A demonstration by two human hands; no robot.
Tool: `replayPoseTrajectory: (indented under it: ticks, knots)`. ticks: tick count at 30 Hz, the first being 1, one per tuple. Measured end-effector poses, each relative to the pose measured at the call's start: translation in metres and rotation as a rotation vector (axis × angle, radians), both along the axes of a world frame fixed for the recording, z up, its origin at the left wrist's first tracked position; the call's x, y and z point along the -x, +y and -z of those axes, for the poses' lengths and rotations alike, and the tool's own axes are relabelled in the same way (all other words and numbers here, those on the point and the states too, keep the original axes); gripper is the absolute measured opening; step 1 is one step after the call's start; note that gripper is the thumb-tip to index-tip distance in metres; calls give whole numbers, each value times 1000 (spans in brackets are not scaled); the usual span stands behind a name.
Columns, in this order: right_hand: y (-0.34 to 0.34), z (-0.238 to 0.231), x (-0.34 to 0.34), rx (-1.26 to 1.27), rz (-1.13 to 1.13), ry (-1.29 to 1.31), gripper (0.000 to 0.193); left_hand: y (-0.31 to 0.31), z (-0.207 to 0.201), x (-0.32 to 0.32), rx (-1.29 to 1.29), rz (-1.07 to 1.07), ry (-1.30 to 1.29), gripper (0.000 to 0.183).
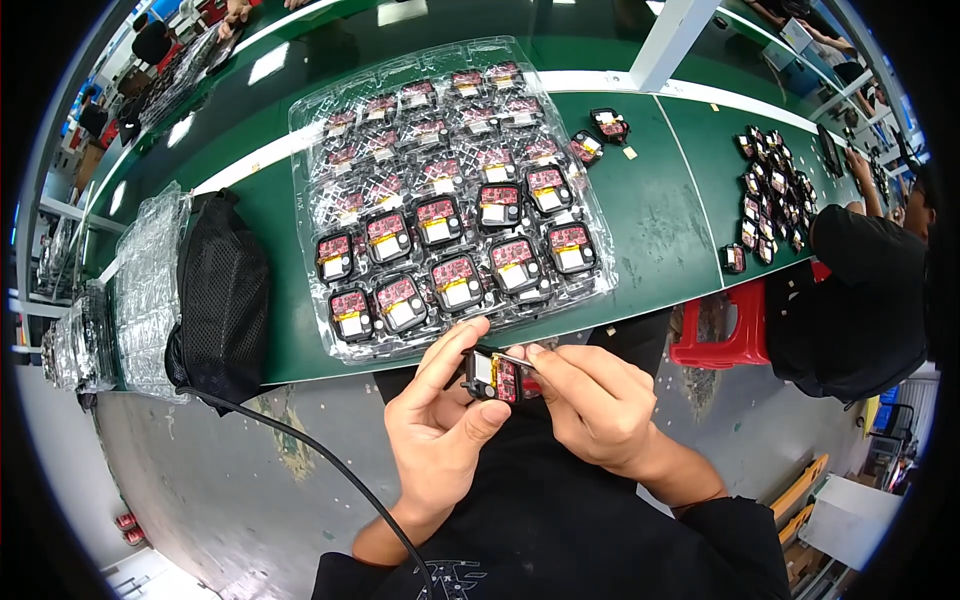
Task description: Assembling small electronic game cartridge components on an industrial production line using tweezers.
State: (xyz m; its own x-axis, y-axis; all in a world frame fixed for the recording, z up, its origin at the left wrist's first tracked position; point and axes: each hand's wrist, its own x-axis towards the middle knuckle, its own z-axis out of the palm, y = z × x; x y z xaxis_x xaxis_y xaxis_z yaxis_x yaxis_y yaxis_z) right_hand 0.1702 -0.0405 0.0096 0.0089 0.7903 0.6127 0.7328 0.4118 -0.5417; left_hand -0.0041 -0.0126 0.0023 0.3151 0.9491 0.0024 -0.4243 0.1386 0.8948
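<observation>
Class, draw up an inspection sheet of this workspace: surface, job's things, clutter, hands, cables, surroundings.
Surface: green table.
Job's things: devices with red circuit boards in a clear plastic tray.
Clutter: two loose devices beside the tray; black mesh bag and plastic trays at left.
Hands: left hand holds one device; right hand pinches a thin object, kind unclear.
Cables: one black cable, running down from near the bag.
Surroundings: another person, red stool and device pile at right.

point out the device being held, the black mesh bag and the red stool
held device (494,376), head view: middle of its open face
black mesh bag (224,300), head view: its mesh side
red stool (750,322), head view: its side
</observation>
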Motion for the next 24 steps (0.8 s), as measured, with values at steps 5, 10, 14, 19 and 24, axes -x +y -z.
replayPoseTrajectory:
  ticks: [5,10,14,19,24]
  knots:
    - [-1,4,0,-51,37,-79,35,-3,0,-6,34,-57,-16,68]
    - [2,-4,-7,0,8,-105,31,4,-3,-2,-16,4,34,63]
    - [5,-13,-13,44,-23,-112,31,6,-8,1,-43,41,40,63]
    - [4,-16,-20,44,-25,-235,35,8,-7,1,-71,88,36,63]
    - [3,-24,-22,98,-40,-258,34,7,-6,3,-79,110,63,63]
